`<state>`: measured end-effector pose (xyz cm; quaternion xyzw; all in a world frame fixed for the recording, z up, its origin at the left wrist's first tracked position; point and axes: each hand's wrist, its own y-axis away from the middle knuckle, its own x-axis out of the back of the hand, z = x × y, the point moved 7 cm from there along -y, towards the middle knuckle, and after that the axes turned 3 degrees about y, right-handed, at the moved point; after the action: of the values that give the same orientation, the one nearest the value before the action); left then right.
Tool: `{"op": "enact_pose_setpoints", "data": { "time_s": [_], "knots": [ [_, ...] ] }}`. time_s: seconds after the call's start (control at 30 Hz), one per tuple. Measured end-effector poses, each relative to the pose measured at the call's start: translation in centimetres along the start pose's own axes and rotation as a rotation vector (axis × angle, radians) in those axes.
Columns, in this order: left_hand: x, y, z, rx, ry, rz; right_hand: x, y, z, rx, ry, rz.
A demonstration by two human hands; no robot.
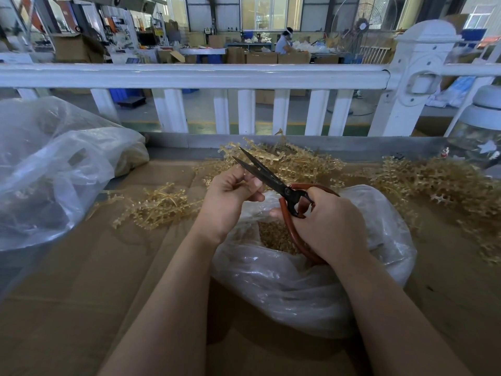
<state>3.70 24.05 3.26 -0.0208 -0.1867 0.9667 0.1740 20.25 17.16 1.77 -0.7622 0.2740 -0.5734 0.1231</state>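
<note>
Scissors in fingers of right hand

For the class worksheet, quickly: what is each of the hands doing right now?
Left hand: pinches a small tan piece.
Right hand: grips the scissors, blades open.

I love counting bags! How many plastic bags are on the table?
2: the middle bag, under the scissors, holding small tan pieces, and the left bag, crumpled. That left heap may hide another.
</note>
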Motion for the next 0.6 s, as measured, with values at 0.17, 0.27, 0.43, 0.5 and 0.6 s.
{"op": "enact_pose_setpoints", "data": {
  "time_s": [0.17, 0.27, 0.43, 0.5, 0.6],
  "knots": [
    [0.07, -0.01, -0.04, 0.012, 0.007, 0.006, 0.0, 0.0, -0.1, 0.003, -0.033, -0.001],
    [0.11, 0.05, -0.09, 0.024, 0.017, 0.014, 0.23, 0.09, -0.17, 0.011, -0.032, 0.019],
    [-0.14, -0.02, 0.0, 0.016, 0.026, 0.0, 0.37, 0.2, -0.08, 0.016, -0.018, 0.032],
    [-0.23, -0.06, 0.04, 0.009, 0.02, -0.01, 0.26, 0.18, -0.15, 0.034, -0.032, 0.021],
    [-0.34, -0.06, -0.13, 0.011, 0.006, -0.027, 0.29, 0.2, -0.21, 0.052, -0.069, 0.018]
  ]
}}
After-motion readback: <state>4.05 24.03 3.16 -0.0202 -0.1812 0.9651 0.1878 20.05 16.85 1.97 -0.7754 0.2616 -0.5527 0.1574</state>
